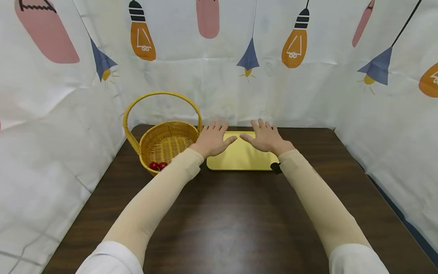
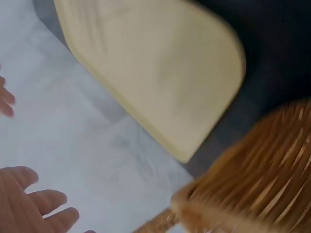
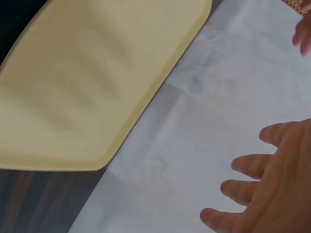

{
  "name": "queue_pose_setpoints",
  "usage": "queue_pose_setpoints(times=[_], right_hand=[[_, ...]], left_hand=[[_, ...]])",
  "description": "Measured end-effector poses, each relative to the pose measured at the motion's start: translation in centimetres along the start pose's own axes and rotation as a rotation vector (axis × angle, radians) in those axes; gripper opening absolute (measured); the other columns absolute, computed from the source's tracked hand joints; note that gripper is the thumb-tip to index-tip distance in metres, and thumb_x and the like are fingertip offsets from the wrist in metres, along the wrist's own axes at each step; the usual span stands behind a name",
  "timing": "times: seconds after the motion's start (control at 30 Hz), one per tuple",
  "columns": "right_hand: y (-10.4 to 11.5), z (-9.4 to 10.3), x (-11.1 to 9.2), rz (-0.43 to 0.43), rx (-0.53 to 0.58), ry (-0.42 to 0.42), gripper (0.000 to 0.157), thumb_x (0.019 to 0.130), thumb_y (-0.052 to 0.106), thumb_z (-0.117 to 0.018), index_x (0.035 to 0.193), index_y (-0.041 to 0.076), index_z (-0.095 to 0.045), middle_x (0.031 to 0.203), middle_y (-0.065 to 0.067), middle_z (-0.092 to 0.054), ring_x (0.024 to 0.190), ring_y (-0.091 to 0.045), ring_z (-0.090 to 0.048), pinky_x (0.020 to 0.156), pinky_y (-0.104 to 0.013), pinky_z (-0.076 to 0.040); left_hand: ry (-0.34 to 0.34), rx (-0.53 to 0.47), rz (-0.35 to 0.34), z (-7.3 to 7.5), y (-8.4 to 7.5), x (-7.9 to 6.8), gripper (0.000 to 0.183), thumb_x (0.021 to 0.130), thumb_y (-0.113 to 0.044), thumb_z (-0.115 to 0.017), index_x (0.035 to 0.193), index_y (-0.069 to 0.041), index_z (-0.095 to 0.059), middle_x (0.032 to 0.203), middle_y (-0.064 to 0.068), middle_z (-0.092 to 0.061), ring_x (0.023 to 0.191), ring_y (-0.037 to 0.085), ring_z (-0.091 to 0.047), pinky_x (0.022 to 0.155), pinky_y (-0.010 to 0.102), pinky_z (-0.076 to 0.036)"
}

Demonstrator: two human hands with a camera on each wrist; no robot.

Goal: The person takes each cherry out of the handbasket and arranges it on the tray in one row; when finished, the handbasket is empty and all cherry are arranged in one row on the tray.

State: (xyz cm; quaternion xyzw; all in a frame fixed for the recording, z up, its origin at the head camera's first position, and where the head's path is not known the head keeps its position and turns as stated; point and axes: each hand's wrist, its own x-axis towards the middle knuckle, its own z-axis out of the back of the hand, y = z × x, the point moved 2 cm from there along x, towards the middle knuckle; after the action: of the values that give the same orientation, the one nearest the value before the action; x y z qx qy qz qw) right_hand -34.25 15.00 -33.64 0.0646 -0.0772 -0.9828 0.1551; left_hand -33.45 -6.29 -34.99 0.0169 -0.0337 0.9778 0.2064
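Note:
Both hands reach forward above a pale yellow tray [image 1: 244, 160] near the table's far edge. The left hand [image 1: 213, 140] has its fingers spread and holds nothing; it is over the tray's left end, beside the wicker basket [image 1: 164, 131]. Over the tray's right part, the right hand [image 1: 265, 137] is spread too, with nothing in it. In the wrist views, the left hand [image 2: 34, 206] and the right hand [image 3: 272, 184] appear apart from the tray. Red cherries [image 1: 158, 166] lie inside the basket at its near side; the left sleeve hides part of the basket.
The basket's tall handle [image 1: 162, 93] arches upward beside the left hand. A dark brown table [image 1: 232, 220] extends toward the person. White cloth [image 1: 212, 83] printed with lamps hangs behind and at both sides. A small black object [image 1: 275, 168] sits by the right wrist.

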Motion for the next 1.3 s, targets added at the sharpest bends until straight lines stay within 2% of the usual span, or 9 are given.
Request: queue_pose_setpoints(times=[0.13, 0.27, 0.43, 0.57, 0.67, 0.8, 0.93, 1.07, 1.3], right_hand=[[0.4, -0.8, -0.4, 0.013, 0.016, -0.015, 0.097, 0.088, 0.079, -0.018, 0.157, 0.012, -0.01, 0.161, -0.021, -0.007, 0.146, -0.044, -0.007, 0.113, -0.062, -0.006], [1.0, -1.9, -0.8, 0.046, 0.079, -0.028, 0.096, 0.089, 0.078, -0.02, 0.157, 0.011, -0.015, 0.161, -0.02, -0.012, 0.146, -0.042, -0.014, 0.114, -0.059, -0.013], [1.9, -3.1, -1.5, 0.125, 0.241, 0.004, 0.082, 0.095, 0.065, -0.037, 0.154, 0.01, -0.026, 0.159, -0.017, -0.023, 0.145, -0.035, -0.023, 0.113, -0.052, -0.023], [2.6, -4.0, -1.8, 0.198, 0.304, 0.063, 0.067, 0.098, 0.05, -0.049, 0.15, 0.009, -0.037, 0.153, -0.011, -0.038, 0.141, -0.03, -0.034, 0.112, -0.048, -0.03], [3.4, -4.6, -1.7, 0.245, 0.325, 0.098, 0.063, 0.098, 0.047, -0.051, 0.148, 0.011, -0.041, 0.15, -0.007, -0.043, 0.138, -0.026, -0.039, 0.11, -0.045, -0.033], [4.5, -5.3, -1.3, 0.29, 0.34, 0.119, 0.061, 0.098, 0.047, -0.05, 0.147, 0.012, -0.043, 0.149, -0.005, -0.045, 0.137, -0.024, -0.041, 0.11, -0.042, -0.034], [5.4, -5.6, -1.3, 0.314, 0.366, 0.114, 0.057, 0.098, 0.045, -0.051, 0.144, 0.012, -0.047, 0.145, -0.004, -0.049, 0.134, -0.022, -0.044, 0.108, -0.041, -0.036], [6.3, -5.8, -1.5, 0.347, 0.412, 0.115, 0.05, 0.099, 0.043, -0.051, 0.139, 0.013, -0.054, 0.138, -0.003, -0.055, 0.13, -0.024, -0.049, 0.105, -0.041, -0.039], [7.7, -6.3, -1.5, 0.384, 0.533, 0.109, 0.048, 0.099, 0.044, -0.051, 0.139, 0.018, -0.054, 0.139, 0.003, -0.055, 0.129, -0.028, -0.048, 0.101, -0.04, -0.042]], left_hand=[[-0.009, -0.092, -0.018, -1.0, -0.2, -1.9, 0.08, 0.096, -0.067, -0.019, 0.157, -0.014, -0.018, 0.161, 0.016, -0.016, 0.148, 0.033, -0.014, 0.116, 0.051, -0.016], [-0.145, -0.25, 0.004, -1.1, 0.6, -4.3, 0.068, 0.099, -0.059, -0.031, 0.149, -0.013, -0.04, 0.152, 0.011, -0.039, 0.136, 0.029, -0.04, 0.107, 0.049, -0.036], [-0.518, -0.446, -0.01, -0.7, 3.0, -7.5, 0.034, 0.101, -0.035, -0.051, 0.118, -0.011, -0.068, 0.116, 0.005, -0.067, 0.097, 0.025, -0.065, 0.082, 0.045, -0.051], [-0.915, -0.534, -0.005, -0.1, 6.3, -10.2, 0.025, 0.099, -0.02, -0.054, 0.098, -0.005, -0.073, 0.095, 0.008, -0.072, 0.082, 0.023, -0.067, 0.074, 0.035, -0.053], [-1.156, -0.589, 0.069, 0.1, 8.8, -12.4, 0.023, 0.097, -0.014, -0.055, 0.092, -0.001, -0.073, 0.09, 0.011, -0.071, 0.078, 0.019, -0.064, 0.073, 0.022, -0.048], [-1.353, -0.679, 0.207, -0.4, 11.1, -14.5, 0.018, 0.093, -0.006, -0.053, 0.101, 0.005, -0.066, 0.101, 0.012, -0.063, 0.085, 0.012, -0.054, 0.073, 0.017, -0.04], [-1.493, -0.763, 0.315, -0.4, 11.8, -15.9, 0.029, 0.088, 0.001, -0.051, 0.116, 0.002, -0.051, 0.113, 0.0, -0.045, 0.092, 0.01, -0.042, 0.077, 0.021, -0.036], [-1.547, -0.781, 0.451, -1.1, 13.0, -16.4, 0.043, 0.083, 0.003, -0.052, 0.124, -0.005, -0.042, 0.12, 0.0, -0.038, 0.105, 0.013, -0.036, 0.087, 0.024, -0.029], [-1.275, -1.113, 0.698, -4.8, 17.2, -15.1, 0.057, 0.094, -0.009, -0.051, 0.148, -0.012, -0.032, 0.142, 0.005, -0.04, 0.126, 0.013, -0.04, 0.104, 0.022, -0.03]])
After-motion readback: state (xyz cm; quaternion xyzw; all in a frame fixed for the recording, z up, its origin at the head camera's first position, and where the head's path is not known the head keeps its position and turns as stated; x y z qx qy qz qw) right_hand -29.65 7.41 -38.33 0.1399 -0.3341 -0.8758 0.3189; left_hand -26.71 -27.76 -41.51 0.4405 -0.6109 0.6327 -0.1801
